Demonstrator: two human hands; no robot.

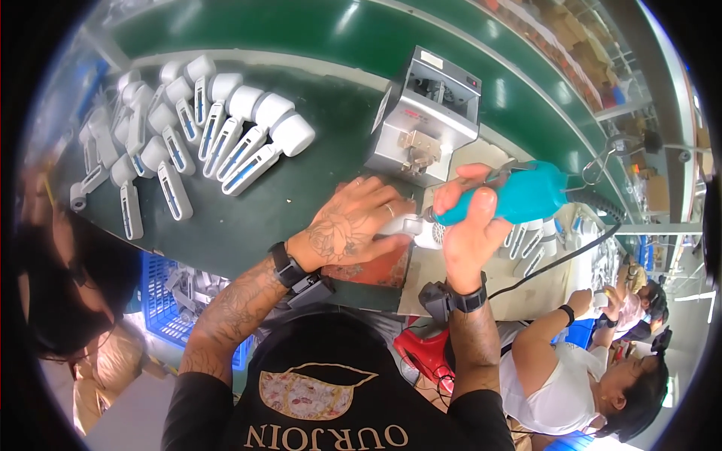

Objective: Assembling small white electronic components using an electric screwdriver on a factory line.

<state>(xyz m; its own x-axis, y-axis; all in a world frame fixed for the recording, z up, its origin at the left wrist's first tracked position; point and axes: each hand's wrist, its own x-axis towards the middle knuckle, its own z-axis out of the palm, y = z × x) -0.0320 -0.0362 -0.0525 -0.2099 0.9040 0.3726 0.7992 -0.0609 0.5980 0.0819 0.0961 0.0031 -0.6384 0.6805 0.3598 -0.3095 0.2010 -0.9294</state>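
Note:
A teal electric screwdriver [526, 192] lies almost level in my right hand [475, 225], the fingers and thumb closed round its front end. Its tip points left at a small white plastic piece [406, 224], though fingers partly hide whether the two touch. My left hand [350, 229] grips that piece, pressing it down over a reddish mat [368, 272]. Against it, by my right fingers, sits a white round part with a slotted grille [430, 236]. Much of both white parts is covered by my hands.
Many white handheld devices with round heads [248, 169] lie in rows at the left of the green bench. A grey metal machine [429, 113] stands beyond my hands. More white devices [530, 240] and a black cable [571, 259] are to the right. A co-worker [564, 376] sits there.

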